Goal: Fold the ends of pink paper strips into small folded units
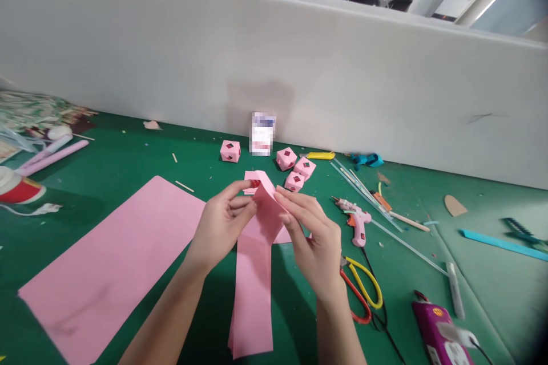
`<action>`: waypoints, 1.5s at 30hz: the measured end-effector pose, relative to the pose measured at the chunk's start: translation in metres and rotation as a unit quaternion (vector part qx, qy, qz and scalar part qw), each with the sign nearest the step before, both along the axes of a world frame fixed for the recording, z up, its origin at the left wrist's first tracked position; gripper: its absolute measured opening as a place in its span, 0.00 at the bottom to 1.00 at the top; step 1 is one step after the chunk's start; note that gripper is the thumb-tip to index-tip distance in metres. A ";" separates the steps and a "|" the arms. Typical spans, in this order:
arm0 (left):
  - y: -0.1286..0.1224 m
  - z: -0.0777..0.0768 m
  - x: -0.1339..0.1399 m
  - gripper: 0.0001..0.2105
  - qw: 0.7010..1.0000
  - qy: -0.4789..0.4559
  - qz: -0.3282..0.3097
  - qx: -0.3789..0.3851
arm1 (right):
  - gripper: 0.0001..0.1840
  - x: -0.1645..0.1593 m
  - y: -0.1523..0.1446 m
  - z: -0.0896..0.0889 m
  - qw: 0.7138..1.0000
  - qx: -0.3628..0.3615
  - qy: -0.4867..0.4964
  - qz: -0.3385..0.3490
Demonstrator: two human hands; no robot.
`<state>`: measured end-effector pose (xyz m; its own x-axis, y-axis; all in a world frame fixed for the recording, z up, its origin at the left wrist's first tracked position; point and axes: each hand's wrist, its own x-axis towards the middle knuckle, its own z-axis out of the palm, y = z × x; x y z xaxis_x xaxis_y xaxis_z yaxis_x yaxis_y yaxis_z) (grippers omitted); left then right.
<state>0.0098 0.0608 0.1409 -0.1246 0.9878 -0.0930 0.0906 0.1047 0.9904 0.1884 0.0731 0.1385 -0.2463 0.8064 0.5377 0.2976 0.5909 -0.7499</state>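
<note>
Both hands pinch a folded piece of pink paper (273, 218) held up over the green table. Its left edge is between the thumb and fingers of my left hand (225, 219). On the other side, my right hand (314, 234) grips the right edge near a crease. Beneath and in front lies a pink paper strip (253, 302), seemingly more than one layer; whether it joins the held piece I cannot tell. Behind the hands stand several small pink paper boxes with diamond-shaped holes, such as the one farthest left (230, 151).
A large pink sheet (124, 262) lies left. To the right are a pink glue gun (354, 219), scissors with red and yellow handles (363, 291), a yellow cutter (321, 155) and a purple power strip (443, 331). A white partition (171, 57) borders the table's back.
</note>
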 end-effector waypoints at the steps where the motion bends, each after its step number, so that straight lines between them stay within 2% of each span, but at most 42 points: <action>1: 0.000 0.000 0.000 0.18 1.000 -0.010 -0.002 0.000 | 0.18 0.000 0.000 0.000 1.000 0.000 -0.009 0.015; 6: 0.000 0.001 -0.001 0.17 0.999 -0.040 -0.007 -0.001 | 0.22 0.004 0.003 -0.003 0.998 -0.027 -0.028 0.047; 10: -0.002 0.004 -0.001 0.18 1.000 -0.005 -0.013 0.008 | 0.22 0.005 0.004 -0.005 0.998 -0.062 -0.009 0.017; 13: -0.004 0.007 0.000 0.18 0.999 -0.009 -0.036 0.008 | 0.25 0.005 0.005 -0.006 0.990 -0.127 0.057 -0.003; 15: -0.004 0.009 0.002 0.17 0.998 -0.029 -0.057 0.002 | 0.25 0.005 0.005 -0.005 0.975 -0.187 0.117 0.011; 19: -0.005 0.008 0.003 0.16 0.996 -0.035 -0.083 -0.009 | 0.17 0.005 0.005 -0.002 0.933 -0.292 0.201 0.060; 24: -0.006 0.006 0.004 0.14 0.995 0.014 -0.100 -0.006 | 0.12 0.007 0.007 0.000 0.902 -0.358 0.231 0.076; 29: -0.008 0.004 0.007 0.14 0.997 0.043 -0.063 0.019 | 0.13 0.006 0.009 -0.001 0.904 -0.359 0.223 0.071; 34: -0.006 -0.001 0.013 0.18 0.998 0.007 -0.022 0.056 | 0.15 0.002 0.009 -0.004 0.913 -0.349 0.206 0.048; 38: -0.005 -0.003 0.020 0.18 0.994 0.050 0.023 0.097 | 0.17 -0.001 0.009 -0.009 0.926 -0.331 0.177 0.039; 42: -0.005 -0.001 0.021 0.14 0.991 0.072 0.038 0.103 | 0.18 -0.003 0.007 -0.010 0.933 -0.324 0.149 0.039; 45: -0.006 0.001 0.019 0.15 0.993 0.072 0.028 0.089 | 0.21 0.000 0.007 -0.007 0.931 -0.337 0.122 0.067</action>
<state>0.0285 0.0547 0.1415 -0.1799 0.9781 0.1043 0.2306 -0.0611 0.9711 0.1883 0.0797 0.1320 -0.3061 0.9516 -0.0267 0.0272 -0.0192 -0.9994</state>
